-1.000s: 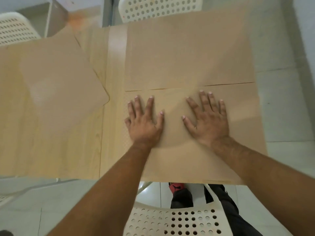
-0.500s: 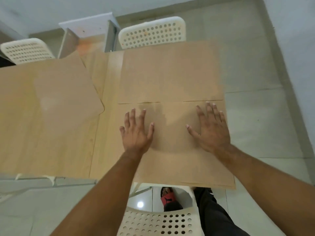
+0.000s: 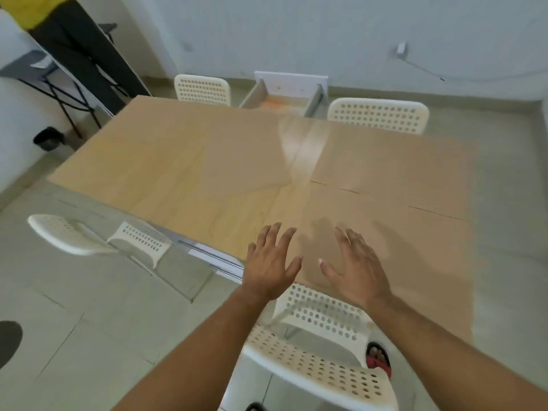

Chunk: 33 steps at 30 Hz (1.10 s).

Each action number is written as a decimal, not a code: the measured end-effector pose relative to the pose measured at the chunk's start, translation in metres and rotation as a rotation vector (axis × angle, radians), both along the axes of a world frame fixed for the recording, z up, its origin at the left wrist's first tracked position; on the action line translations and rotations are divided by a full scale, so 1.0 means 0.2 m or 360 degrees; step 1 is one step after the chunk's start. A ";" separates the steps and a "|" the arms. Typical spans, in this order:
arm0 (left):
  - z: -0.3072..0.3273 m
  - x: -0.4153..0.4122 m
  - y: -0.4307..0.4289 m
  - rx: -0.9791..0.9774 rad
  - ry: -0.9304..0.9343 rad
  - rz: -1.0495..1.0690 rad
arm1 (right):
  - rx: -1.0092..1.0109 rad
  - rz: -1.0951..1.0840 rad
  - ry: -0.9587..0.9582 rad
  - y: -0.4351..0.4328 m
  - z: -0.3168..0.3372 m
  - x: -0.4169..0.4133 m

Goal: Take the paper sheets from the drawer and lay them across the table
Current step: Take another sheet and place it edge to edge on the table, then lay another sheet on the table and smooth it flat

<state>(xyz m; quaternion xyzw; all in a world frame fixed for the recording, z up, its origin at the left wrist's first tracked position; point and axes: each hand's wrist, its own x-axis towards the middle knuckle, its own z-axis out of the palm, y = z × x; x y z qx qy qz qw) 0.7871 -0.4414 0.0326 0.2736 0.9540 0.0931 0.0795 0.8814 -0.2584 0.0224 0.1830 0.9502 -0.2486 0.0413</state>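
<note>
Both hands, left point(image 3: 271, 262) and right point(image 3: 357, 266), are spread wide, grasping nothing. Flat brown paper sheets point(image 3: 391, 185) cover the light wooden counter point(image 3: 243, 221); their blurry edges are hard to see

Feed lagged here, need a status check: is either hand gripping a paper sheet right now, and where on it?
Nothing is held. The left hand and right hand are open with fingers spread above the near paper sheet on the table.

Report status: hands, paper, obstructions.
Left hand and right hand open, empty, above the near table edge. Paper sheets flat across the table. Drawer open at far side. Nothing blocking.
</note>
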 end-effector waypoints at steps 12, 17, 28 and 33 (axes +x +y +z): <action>0.16 -0.06 -1.28 0.0243 0.0015 0.0189 | -0.0104 0.0125 0.0085 -1.27 0.17 -0.27; 0.20 -0.21 -1.47 0.0265 0.0047 0.0204 | -0.0111 0.0113 0.0110 -1.47 0.22 -0.44; 0.17 -0.81 -1.50 0.0214 -0.0032 -0.0021 | -0.0426 -0.0238 0.0096 -1.54 0.07 -1.03; 0.11 -1.19 -1.40 0.0079 -0.0094 -0.0131 | -0.0611 -0.0569 0.0074 -1.46 0.00 -1.37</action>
